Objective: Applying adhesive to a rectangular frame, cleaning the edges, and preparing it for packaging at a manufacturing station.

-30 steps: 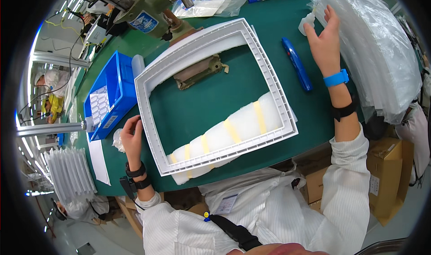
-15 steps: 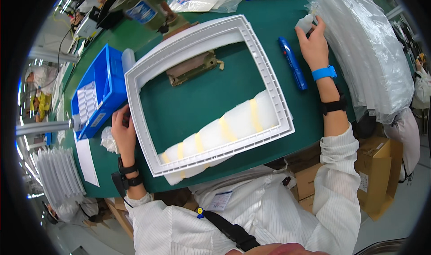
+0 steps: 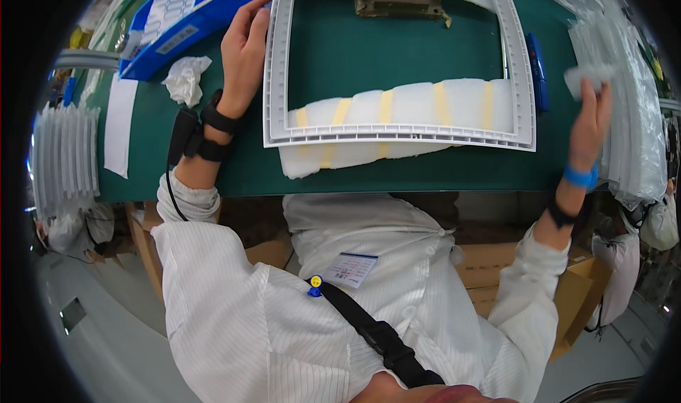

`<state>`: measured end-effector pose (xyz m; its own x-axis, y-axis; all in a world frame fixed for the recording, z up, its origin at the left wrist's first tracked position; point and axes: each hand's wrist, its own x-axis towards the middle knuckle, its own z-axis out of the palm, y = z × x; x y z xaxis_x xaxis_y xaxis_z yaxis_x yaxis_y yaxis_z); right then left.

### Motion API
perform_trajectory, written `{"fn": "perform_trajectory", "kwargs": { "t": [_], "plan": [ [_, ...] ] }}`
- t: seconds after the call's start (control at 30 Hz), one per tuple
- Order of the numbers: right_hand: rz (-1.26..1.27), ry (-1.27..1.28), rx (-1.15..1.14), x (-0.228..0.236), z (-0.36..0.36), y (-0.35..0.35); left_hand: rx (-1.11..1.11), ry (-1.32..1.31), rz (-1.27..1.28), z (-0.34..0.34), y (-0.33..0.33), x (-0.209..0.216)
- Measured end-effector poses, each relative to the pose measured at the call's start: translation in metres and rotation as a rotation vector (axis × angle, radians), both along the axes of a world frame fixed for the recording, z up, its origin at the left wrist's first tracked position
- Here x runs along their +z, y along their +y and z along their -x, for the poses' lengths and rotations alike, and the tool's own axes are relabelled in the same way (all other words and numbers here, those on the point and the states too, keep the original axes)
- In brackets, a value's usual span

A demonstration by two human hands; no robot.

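Head view, white frame (image 3: 425, 135): rigid plastic, ribbed, rounded-rectangular, lying on smooth green table (image 3: 241, 172)
Padded roll (image 3: 411, 102): soft, white, yellow-banded, beneath the frame's near side
Left hand (image 3: 242, 59): fingers released, loosely bent, at the frame's left edge; contact unclear
Right hand (image 3: 592, 123): well right of the frame, fingers pinching translucent bottle (image 3: 583, 79), blurred

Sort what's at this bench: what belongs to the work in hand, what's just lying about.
Likely in use:
white frame, beside the left hand
small whitish bottle, blurred, in the right hand
yellow-taped padded roll under the frame's near side

Apparently lying about:
blue bin
crumpled white tissue
white paper strip
blue tool
metal block
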<state>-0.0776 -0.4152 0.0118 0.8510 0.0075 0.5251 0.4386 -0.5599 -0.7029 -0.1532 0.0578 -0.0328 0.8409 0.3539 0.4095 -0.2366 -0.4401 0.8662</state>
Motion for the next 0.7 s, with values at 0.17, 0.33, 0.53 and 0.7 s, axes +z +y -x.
{"fn": "perform_trajectory", "kwargs": {
  "t": [0.17, 0.33, 0.53, 0.7],
  "plan": [
    [-0.243, 0.147, 0.23, 0.012, 0.131, 0.037, -0.152, 0.05, 0.122, 0.009, -0.012, 0.006],
    [-0.329, 0.356, 0.315, -0.023, 0.185, 0.065, -0.102, 0.101, 0.125, 0.015, -0.022, 0.012],
    [-0.251, 0.323, 0.273, -0.036, 0.184, 0.059, -0.112, 0.113, 0.113, 0.017, -0.022, 0.013],
    [-0.367, 0.354, 0.206, -0.026, 0.184, 0.059, -0.135, 0.127, 0.118, 0.018, -0.02, 0.014]
  ]
}}
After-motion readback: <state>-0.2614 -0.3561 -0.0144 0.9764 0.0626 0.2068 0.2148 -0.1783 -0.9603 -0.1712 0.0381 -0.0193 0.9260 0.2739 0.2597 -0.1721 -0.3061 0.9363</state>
